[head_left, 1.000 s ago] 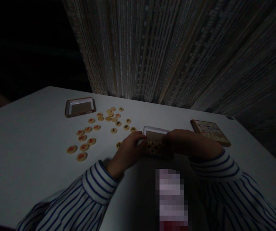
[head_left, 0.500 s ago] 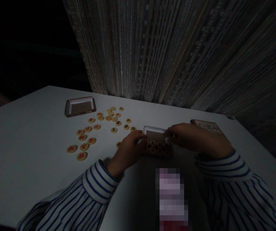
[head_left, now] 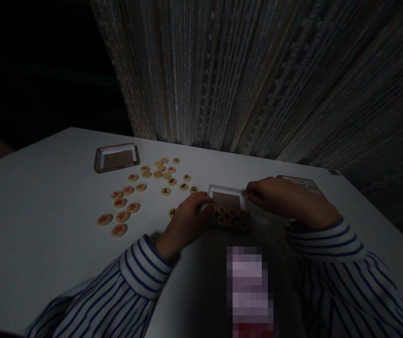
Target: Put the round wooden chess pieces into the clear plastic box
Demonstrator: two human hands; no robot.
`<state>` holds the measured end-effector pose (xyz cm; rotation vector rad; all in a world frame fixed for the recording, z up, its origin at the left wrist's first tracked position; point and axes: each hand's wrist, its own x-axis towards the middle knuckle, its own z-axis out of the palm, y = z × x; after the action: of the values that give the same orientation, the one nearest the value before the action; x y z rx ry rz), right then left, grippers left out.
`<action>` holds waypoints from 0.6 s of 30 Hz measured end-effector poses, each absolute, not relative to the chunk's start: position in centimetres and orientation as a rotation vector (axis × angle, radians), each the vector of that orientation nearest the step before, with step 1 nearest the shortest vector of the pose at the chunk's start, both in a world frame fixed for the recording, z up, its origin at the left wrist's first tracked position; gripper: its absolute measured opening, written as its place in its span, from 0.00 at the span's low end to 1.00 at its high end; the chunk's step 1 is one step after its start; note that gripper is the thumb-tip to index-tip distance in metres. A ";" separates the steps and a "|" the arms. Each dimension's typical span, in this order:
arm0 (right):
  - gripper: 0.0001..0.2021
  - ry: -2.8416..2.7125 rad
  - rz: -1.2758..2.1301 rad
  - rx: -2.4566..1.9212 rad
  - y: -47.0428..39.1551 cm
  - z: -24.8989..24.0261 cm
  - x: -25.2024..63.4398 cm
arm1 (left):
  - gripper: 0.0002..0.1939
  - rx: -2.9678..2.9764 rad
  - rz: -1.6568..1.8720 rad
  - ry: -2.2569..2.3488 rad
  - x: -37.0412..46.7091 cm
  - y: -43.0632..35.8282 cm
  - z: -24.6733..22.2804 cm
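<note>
At the xiangqi box (head_left: 226, 200), my half-curled left hand (head_left: 190, 219) should gently brace its left edge; my right hand (head_left: 285, 197) bunches by its far-right corner, both grips hidden

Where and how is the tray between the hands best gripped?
Probably by the left and right walls of the tray, from both sides: it is open-topped, and pieces lie in its near part, so a side grip should leave them undisturbed.

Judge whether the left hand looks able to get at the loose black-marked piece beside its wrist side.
Probably yes: the piece lies close by the left hand, with nothing seen between, though the hand would likely have to leave the box first.
</note>
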<state>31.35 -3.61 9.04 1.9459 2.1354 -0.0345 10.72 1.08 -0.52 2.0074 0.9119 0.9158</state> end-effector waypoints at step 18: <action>0.14 2.155 0.078 1.951 -3.7 9.3 30.9 | 0.07 1.747 1.106 0.939 10.8 0.9 1.1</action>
<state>30.87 -3.73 9.27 1.9506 2.1546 0.0780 10.77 0.88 1.07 1.7470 0.9392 1.1061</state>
